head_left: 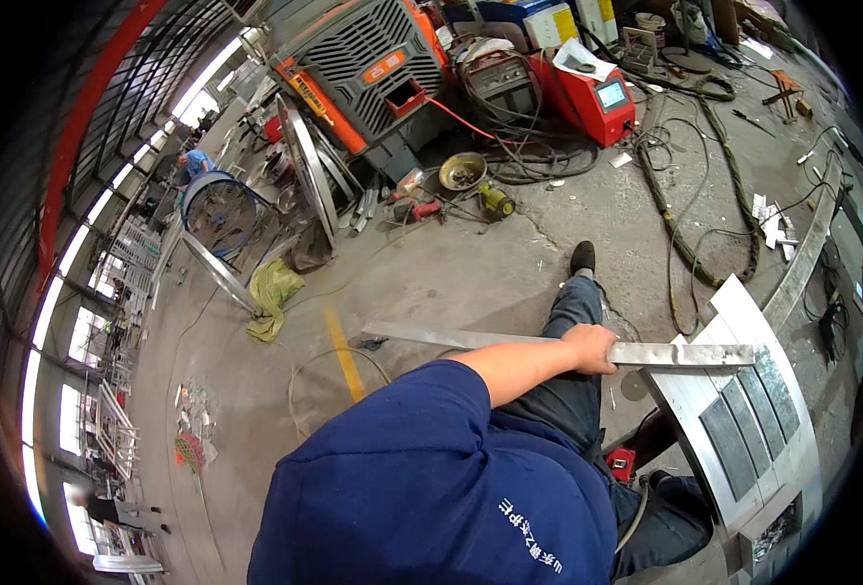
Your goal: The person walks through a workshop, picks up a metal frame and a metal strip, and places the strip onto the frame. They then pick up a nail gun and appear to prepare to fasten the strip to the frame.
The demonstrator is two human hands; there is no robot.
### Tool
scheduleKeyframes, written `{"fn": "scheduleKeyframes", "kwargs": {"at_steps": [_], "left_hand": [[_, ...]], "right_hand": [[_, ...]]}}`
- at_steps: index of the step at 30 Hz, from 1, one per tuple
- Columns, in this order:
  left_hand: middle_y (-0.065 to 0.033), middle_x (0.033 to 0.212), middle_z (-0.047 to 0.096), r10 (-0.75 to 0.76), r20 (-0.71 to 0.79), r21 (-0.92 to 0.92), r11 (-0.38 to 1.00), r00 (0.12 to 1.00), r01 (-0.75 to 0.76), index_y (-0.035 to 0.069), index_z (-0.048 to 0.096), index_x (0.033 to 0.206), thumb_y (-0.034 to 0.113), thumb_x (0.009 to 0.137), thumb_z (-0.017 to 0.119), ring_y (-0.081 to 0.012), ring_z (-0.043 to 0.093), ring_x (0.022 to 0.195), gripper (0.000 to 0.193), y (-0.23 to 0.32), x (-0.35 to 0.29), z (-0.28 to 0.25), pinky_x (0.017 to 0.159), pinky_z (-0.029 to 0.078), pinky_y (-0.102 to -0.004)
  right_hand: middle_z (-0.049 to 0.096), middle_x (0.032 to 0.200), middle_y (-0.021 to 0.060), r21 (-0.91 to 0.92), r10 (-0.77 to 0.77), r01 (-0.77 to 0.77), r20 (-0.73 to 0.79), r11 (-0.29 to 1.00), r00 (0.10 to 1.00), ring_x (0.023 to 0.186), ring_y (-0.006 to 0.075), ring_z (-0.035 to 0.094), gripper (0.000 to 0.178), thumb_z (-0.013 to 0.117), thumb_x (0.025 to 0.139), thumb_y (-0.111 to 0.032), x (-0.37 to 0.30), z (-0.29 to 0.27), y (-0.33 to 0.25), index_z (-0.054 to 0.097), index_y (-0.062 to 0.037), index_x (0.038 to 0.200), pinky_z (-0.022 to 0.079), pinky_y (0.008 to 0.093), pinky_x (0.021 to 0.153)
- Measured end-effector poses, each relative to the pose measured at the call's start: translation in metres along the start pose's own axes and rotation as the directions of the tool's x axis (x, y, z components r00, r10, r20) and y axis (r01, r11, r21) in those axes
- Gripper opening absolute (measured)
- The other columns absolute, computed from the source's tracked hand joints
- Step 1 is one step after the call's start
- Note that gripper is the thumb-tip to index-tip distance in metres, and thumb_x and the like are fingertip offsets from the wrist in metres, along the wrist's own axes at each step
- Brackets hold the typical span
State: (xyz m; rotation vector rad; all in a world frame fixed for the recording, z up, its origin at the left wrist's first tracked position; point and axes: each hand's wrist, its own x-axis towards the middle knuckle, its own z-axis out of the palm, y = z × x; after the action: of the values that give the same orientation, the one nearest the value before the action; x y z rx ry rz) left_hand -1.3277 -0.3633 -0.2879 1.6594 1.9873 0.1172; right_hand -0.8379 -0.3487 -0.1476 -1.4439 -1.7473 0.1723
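My left hand (589, 349) is closed around a long straight silvery metal bar (683, 356). The bar runs across my body, its left part stretching out over the floor behind my forearm. Its right end lies over a metal-topped workbench (705, 458), which has several dark grey strips set in its surface; whether the bar touches the top I cannot tell. My right hand does not show. A red tape measure (620, 463) sits by my waist, next to my dark trousers.
A red machine with a small screen (588, 97) and a large grey-and-orange unit (358, 68) stand ahead. Thick cables (666, 205) loop over the floor. A bowl (463, 172), a yellow-green power tool (496, 201), a blue fan (222, 214) and yellow-green cloth (274, 297) lie left. Two people are far off.
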Motion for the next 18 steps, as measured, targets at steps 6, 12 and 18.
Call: {"fn": "scheduleKeyframes", "kwargs": {"at_steps": [6, 12, 18], "left_hand": [[-0.0179, 0.095, 0.071, -0.026, -0.002, -0.020, 0.999, 1.000, 0.026, 0.007, 0.070, 0.094, 0.041, 0.071, 0.072, -0.0353, 0.068, 0.092, 0.042, 0.004, -0.005, -0.005, 0.081, 0.054, -0.0457], [-0.0181, 0.092, 0.071, -0.026, -0.009, -0.007, 1.000, 1.000, 0.026, 0.005, 0.070, 0.092, 0.037, 0.069, 0.074, -0.0361, 0.069, 0.088, 0.039, 0.007, -0.009, -0.009, 0.080, 0.055, -0.0460], [-0.0173, 0.095, 0.071, -0.040, 0.039, 0.031, 0.999, 0.998, 0.039, 0.006, 0.070, 0.095, 0.043, 0.072, 0.072, -0.0345, 0.069, 0.091, 0.044, 0.003, -0.003, -0.006, 0.081, 0.055, -0.0446]], "right_hand": [[0.063, 0.097, 0.0160, -0.004, 0.003, -0.003, 0.075, 1.000, 0.997, 0.082, 0.0259, 0.061, 0.023, 0.059, 0.094, -0.017, 0.007, 0.033, -0.009, 0.063, 0.0023, 0.107, 0.051, 0.0315, 0.073], [0.063, 0.093, 0.0155, -0.003, 0.002, -0.002, 0.100, 1.000, 0.995, 0.080, 0.0254, 0.060, 0.022, 0.057, 0.095, -0.019, 0.012, 0.043, -0.012, 0.064, 0.0015, 0.103, 0.050, 0.0313, 0.071], [0.063, 0.090, 0.0149, -0.007, -0.004, 0.004, 0.106, 1.000, 0.994, 0.077, 0.0248, 0.060, 0.022, 0.056, 0.096, -0.020, 0.015, 0.050, -0.013, 0.064, 0.0008, 0.099, 0.050, 0.0310, 0.069]]}}
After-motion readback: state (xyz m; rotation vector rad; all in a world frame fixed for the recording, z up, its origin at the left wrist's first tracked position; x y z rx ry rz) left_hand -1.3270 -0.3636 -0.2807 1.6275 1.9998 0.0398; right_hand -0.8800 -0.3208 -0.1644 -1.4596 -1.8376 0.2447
